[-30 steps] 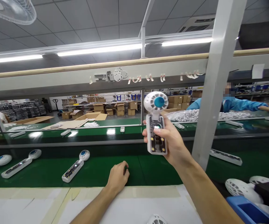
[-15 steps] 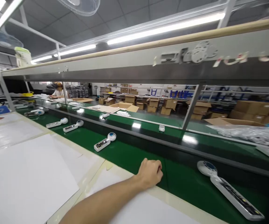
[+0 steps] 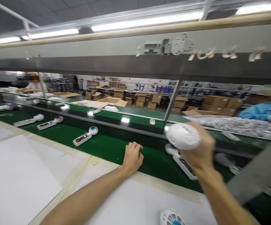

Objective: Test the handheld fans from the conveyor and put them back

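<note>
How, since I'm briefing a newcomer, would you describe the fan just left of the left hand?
On the green conveyor belt, a row of white fans lies left of the left hand. Yours is the nearest fan, apart from the rest.

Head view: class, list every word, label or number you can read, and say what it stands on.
None can be read.
Beam: white shapes stuck on it, too blurred to read.
Boxes: any print too small.
Blue signs behind: blurred.
Fan in the right hand: motion-blurred, no label shows.
</note>
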Demonstrator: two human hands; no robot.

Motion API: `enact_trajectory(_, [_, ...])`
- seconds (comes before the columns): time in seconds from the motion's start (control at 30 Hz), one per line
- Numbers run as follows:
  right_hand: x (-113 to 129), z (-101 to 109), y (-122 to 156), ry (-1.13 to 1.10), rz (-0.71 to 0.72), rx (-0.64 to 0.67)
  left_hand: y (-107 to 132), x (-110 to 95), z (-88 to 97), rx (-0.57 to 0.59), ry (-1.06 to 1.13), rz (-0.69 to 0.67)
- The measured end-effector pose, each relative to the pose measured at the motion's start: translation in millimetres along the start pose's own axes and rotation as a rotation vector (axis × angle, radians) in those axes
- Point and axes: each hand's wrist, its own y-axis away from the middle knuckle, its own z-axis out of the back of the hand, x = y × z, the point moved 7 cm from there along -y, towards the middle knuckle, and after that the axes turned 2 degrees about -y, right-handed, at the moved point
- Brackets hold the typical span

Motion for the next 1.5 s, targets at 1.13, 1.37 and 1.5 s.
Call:
enact_trajectory(1.13, [-134.5,-42.4,78.2,0.447,-0.8,0.682,9.2,-31.5,-16.8,0.176,0.061,-0.33])
enact_trajectory(1.37, [-133.5,-62.0,100.4,0.375,-0.882,0.694,3.8,-15.9,-1.7,0.061,0.312,-0.122])
enact_trajectory(1.5, [-114.3,-66.6,90.8,0.196,-0.88,0.63,-7.7,-7.5,3.0,0.046,0.577,0.106])
